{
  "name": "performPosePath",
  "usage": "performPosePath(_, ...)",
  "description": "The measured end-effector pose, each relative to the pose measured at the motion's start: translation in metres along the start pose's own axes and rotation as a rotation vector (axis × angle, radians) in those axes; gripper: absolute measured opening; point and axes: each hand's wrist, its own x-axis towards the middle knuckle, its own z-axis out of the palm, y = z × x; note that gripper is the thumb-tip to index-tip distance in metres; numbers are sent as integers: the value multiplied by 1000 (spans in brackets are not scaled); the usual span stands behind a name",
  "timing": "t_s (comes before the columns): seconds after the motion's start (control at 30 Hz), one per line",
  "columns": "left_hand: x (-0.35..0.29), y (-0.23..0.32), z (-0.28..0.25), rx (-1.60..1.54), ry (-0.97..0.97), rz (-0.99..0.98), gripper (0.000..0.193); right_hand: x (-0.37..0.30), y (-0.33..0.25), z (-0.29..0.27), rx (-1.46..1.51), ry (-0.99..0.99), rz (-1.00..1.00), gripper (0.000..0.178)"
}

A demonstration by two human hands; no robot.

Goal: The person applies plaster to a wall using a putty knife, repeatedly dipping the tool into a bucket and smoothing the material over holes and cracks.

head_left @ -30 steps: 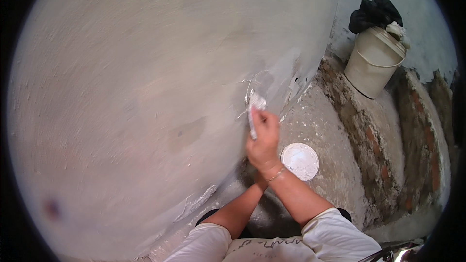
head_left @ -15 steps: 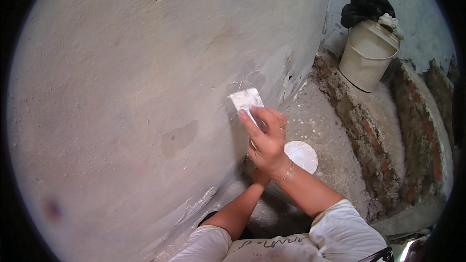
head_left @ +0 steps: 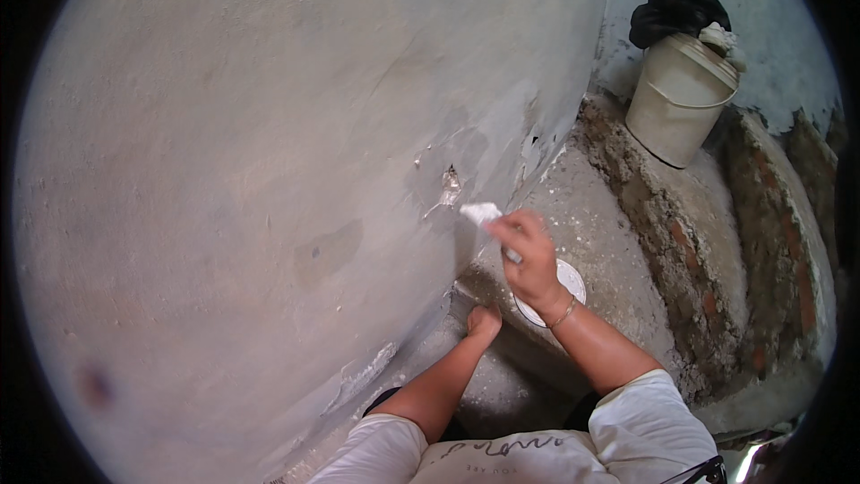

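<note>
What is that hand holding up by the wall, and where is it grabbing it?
The right hand holds a small putty scraper by its handle end; the white blade sticks out toward the grey wall. The left hand holds nothing clearly visible, resting low down.

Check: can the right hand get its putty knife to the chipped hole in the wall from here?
Probably yes. The right hand holds the putty knife just right of and below the chipped hole, with only bare wall between. The left hand rests low, out of the way.
</note>
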Motion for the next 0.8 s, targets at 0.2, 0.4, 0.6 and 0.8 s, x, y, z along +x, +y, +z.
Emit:
performPosePath(0.2, 1, -4, 1, 39, -18, -66, 54, 53, -30, 9, 449, 509, 428, 39)
performPosePath(0.4, 46, -58, 54, 211, 111, 297, 54, 17, -61, 62, 55, 131, 199, 41)
performPosePath(0.6, 44, -56, 37, 181, 47, 212, 54, -7, -45, 23, 251, 217, 376, 46)
performPosePath(0.8, -9, 8, -4, 11, -1, -77, 54, 69, -8, -15, 287, 489, 295, 41)
